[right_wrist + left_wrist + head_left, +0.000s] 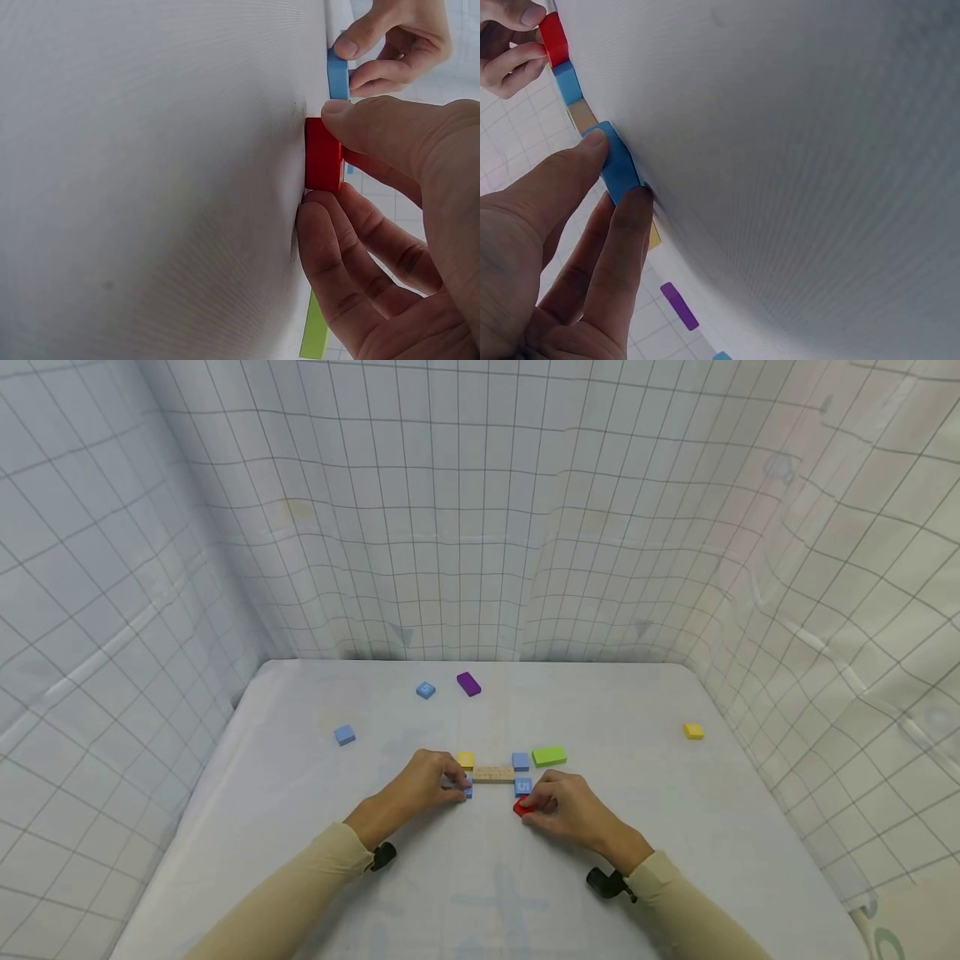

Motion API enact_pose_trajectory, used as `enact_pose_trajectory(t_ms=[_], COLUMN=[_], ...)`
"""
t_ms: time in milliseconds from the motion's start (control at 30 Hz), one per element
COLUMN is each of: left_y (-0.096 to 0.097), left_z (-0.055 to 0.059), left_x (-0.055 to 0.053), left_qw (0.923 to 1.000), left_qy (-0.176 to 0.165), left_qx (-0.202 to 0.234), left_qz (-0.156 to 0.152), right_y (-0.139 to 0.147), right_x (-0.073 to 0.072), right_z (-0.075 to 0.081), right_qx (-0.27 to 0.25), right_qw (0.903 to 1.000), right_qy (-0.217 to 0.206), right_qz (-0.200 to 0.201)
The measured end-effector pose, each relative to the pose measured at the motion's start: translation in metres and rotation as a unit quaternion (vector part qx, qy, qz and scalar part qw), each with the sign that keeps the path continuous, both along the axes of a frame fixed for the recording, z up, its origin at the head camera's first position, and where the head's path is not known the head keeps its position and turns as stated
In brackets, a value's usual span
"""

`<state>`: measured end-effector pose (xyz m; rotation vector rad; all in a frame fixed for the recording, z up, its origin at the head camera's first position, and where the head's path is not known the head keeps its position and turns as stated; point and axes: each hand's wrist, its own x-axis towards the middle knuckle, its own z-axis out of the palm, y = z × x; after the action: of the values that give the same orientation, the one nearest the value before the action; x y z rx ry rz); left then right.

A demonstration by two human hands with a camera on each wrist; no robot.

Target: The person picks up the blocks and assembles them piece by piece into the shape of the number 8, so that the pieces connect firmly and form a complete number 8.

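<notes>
My left hand pinches a blue block between thumb and fingers at the left end of a wooden block. Between the thumb and fingers of my right hand is a red block, tilted at the near side of a blue block marked 5. That numbered block sits at the wooden block's right end. Behind it lies a plain blue block, and a yellow block lies behind the left-hand blue one. A green block lies just past my right hand.
Farther back on the white table lie a purple block and a blue block. Another blue block lies at the left, a yellow block near the right edge. Gridded white curtains enclose the back and sides.
</notes>
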<state>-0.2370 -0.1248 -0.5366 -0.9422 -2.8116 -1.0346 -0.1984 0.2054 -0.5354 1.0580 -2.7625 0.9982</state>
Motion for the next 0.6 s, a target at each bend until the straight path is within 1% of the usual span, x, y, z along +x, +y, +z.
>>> enact_pose_trajectory(t_ms=[33,100,300,600], left_y=[0.0,0.007,0.007,0.007], left_z=[0.0,0.019,0.023,0.023], left_x=[0.0,0.011,0.013,0.014], left_qw=[1.0,0.9994,0.9987,0.9992], left_qy=[-0.001,-0.024,-0.03,-0.028], left_qx=[-0.002,-0.013,-0.032,-0.024], left_qz=[0.001,0.022,0.024,0.019], right_y=[0.0,0.0,0.0,0.0], right_x=[0.0,0.0,0.001,0.001], right_z=[0.0,0.0,0.001,0.002], right_qx=[0.001,0.003,-0.003,-0.005], right_qw=[1.0,1.0,1.0,0.9999], right_qy=[0.001,0.004,0.003,0.009], right_qz=[0.0,-0.001,0.002,0.009])
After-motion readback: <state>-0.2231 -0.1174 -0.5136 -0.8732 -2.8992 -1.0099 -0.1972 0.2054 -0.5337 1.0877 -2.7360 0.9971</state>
